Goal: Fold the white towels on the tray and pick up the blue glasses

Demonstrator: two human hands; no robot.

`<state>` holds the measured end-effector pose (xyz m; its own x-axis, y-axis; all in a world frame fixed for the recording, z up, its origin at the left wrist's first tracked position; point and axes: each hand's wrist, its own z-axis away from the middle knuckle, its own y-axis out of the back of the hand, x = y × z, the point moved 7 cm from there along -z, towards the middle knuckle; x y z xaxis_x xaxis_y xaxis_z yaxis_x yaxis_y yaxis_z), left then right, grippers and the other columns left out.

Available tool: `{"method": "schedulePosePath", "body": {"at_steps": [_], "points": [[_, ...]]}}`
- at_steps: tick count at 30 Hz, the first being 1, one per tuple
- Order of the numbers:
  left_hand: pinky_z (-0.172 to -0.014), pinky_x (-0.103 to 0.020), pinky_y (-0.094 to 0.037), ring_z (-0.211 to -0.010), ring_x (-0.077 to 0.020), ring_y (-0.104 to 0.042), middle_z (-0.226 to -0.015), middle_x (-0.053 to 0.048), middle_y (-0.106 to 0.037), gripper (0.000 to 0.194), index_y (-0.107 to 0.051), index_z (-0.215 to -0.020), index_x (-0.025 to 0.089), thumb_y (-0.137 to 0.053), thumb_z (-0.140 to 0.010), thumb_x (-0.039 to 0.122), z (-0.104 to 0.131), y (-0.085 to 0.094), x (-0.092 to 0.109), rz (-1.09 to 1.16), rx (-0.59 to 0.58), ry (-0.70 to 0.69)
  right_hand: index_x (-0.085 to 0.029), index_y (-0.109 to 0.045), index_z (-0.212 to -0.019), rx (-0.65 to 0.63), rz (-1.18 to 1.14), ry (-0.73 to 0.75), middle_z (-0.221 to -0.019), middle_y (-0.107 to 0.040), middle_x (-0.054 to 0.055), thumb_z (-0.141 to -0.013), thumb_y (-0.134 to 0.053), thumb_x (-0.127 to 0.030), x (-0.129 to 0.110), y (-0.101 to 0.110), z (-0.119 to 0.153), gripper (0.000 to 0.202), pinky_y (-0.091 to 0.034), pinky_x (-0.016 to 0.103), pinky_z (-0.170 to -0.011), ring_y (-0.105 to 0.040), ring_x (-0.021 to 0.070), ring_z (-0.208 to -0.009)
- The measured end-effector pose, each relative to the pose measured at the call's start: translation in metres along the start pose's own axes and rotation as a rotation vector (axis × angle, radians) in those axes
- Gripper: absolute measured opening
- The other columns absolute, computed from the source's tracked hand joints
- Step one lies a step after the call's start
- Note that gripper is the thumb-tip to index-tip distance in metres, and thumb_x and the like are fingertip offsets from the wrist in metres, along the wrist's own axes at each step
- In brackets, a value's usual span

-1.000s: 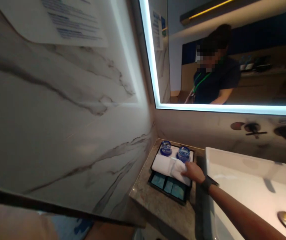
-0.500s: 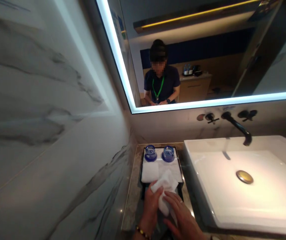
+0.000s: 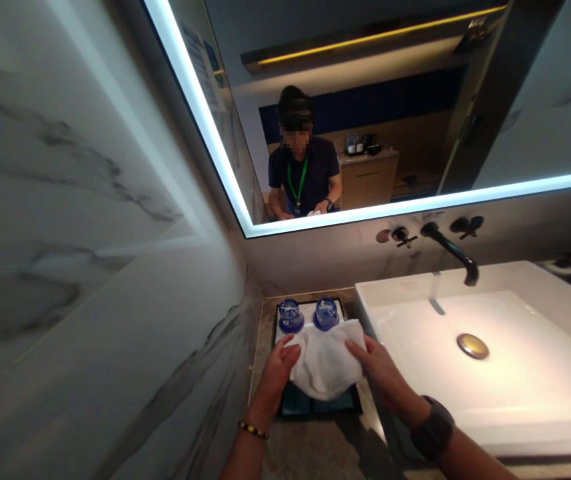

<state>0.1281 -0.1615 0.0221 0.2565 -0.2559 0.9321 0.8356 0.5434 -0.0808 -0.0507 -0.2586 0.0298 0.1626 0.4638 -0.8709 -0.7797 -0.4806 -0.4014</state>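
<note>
A white cloth [image 3: 326,363] is stretched between my two hands above a dark tray [image 3: 310,412]. My left hand [image 3: 285,360] pinches the cloth's left edge between thumb and fingers. At the right edge, my right hand [image 3: 371,360] grips it with the thumb on top. Just behind the cloth, two blue-tinted glasses stand at the back of the tray, a left glass [image 3: 290,315] and a right glass [image 3: 326,313]. Most of the tray's middle is hidden under the cloth. Dark teal items [image 3: 296,402] show along its front.
A white rectangular sink [image 3: 415,373] stands right of the tray, below a black wall faucet [image 3: 450,250]. On the left rises a marble wall [image 3: 130,320]. A lit mirror [image 3: 390,133] hangs above, reflecting a person with a green lanyard. The stone counter [image 3: 315,447] extends in front.
The bunched white cloth has been spread out between my hands, which moved apart. More of the tray's front shows. The view has shifted slightly.
</note>
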Motion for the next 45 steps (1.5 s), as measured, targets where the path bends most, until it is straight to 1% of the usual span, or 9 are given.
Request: {"method": "schedulePosePath", "body": {"at_steps": [6,11,15,18,23,29,34,41,45], "points": [[-0.073,-0.035,-0.053,-0.091,-0.0215,-0.062,-0.142,-0.019,-0.043,0.076,-0.043,-0.136,0.014,-0.071,-0.068,0.033,0.015,-0.014,-0.019,-0.222,-0.027,-0.020,-0.009,-0.062,-0.102,-0.057,-0.048,-0.068,-0.090,-0.070,0.008,-0.068,-0.079,-0.054,-0.020,-0.002,-0.004,0.058,-0.048,0.027,-0.069,-0.061,0.0180,-0.078],[-0.113,-0.038,-0.033,-0.136,-0.0261,-0.037,-0.147,-0.009,-0.043,0.080,-0.052,-0.134,0.020,-0.076,-0.059,0.013,0.028,-0.033,-0.002,-0.496,-0.122,-0.235,-0.010,-0.061,-0.099,-0.131,-0.258,-0.134,-0.088,-0.069,0.008,-0.063,-0.085,-0.046,-0.048,-0.026,0.004,0.057,-0.048,0.024,-0.066,-0.060,0.0156,-0.074],[-0.109,-0.035,-0.038,-0.120,-0.0227,-0.054,-0.126,-0.010,-0.062,0.052,-0.065,-0.117,0.015,-0.065,-0.065,0.010,0.025,-0.032,0.007,-0.524,-0.017,-0.356,-0.009,-0.061,-0.099,-0.167,-0.305,-0.149,-0.087,-0.069,0.007,-0.063,-0.085,-0.044,-0.064,-0.038,0.007,0.056,-0.047,0.022,-0.063,-0.059,0.0142,-0.072],[-0.091,-0.034,-0.048,-0.098,-0.0220,-0.064,-0.101,-0.009,-0.072,0.034,-0.073,-0.094,0.014,-0.051,-0.069,0.012,0.022,-0.006,0.026,-0.550,0.151,-0.353,-0.012,-0.058,-0.107,-0.148,-0.003,-0.024,-0.098,-0.068,0.010,-0.074,-0.073,-0.053,-0.075,-0.017,-0.002,0.055,-0.048,0.026,-0.068,-0.061,0.0174,-0.080],[-0.068,-0.028,-0.043,-0.077,-0.0198,-0.063,-0.078,-0.004,-0.072,0.025,-0.073,-0.080,0.016,-0.051,-0.069,0.018,0.040,0.021,0.097,-0.753,0.212,-0.275,-0.007,-0.049,-0.130,0.021,1.043,0.295,-0.118,-0.061,0.021,-0.076,-0.054,-0.050,-0.078,0.032,-0.021,0.069,-0.043,0.053,-0.095,-0.058,0.0347,-0.104],[-0.060,-0.027,-0.031,-0.066,-0.0160,-0.057,-0.074,-0.005,-0.070,0.018,-0.068,-0.072,0.017,-0.050,-0.073,0.019,0.052,-0.035,0.162,-1.162,0.142,-0.384,-0.015,-0.038,-0.142,-0.337,1.035,0.582,-0.144,-0.043,0.013,-0.075,-0.069,-0.052,-0.069,-0.065,0.009,0.082,-0.034,0.045,-0.112,-0.041,0.0285,-0.131],[-0.059,-0.029,-0.023,-0.068,-0.0186,-0.059,-0.075,-0.007,-0.070,0.016,-0.067,-0.074,0.018,-0.053,-0.078,0.025,0.054,-0.053,0.196,-1.434,0.226,-0.447,-0.011,-0.044,-0.133,-0.122,0.979,0.642,-0.126,-0.057,0.016,-0.087,-0.048,-0.032,-0.088,-0.113,0.008,0.051,-0.044,0.042,-0.097,-0.056,0.0279,-0.113],[-0.060,-0.026,-0.027,-0.071,-0.0180,-0.061,-0.073,-0.005,-0.069,0.016,-0.069,-0.076,0.019,-0.056,-0.083,0.026,0.063,-0.005,0.230,-1.485,0.319,-0.444,-0.016,-0.063,-0.074,-0.067,1.187,0.604,-0.068,-0.063,0.005,-0.075,-0.040,-0.022,-0.122,-0.046,-0.020,0.024,-0.038,0.030,-0.063,-0.057,0.0198,-0.066],[-0.062,-0.023,-0.031,-0.068,-0.0143,-0.060,-0.068,-0.001,-0.067,0.016,-0.070,-0.074,0.018,-0.058,-0.083,0.023,0.060,0.018,0.246,-1.408,0.311,-0.465,-0.017,-0.066,-0.077,-0.128,1.140,0.607,-0.073,-0.067,0.003,-0.076,-0.040,-0.035,-0.165,-0.027,-0.027,0.032,-0.039,0.028,-0.063,-0.060,0.0186,-0.068]]}}
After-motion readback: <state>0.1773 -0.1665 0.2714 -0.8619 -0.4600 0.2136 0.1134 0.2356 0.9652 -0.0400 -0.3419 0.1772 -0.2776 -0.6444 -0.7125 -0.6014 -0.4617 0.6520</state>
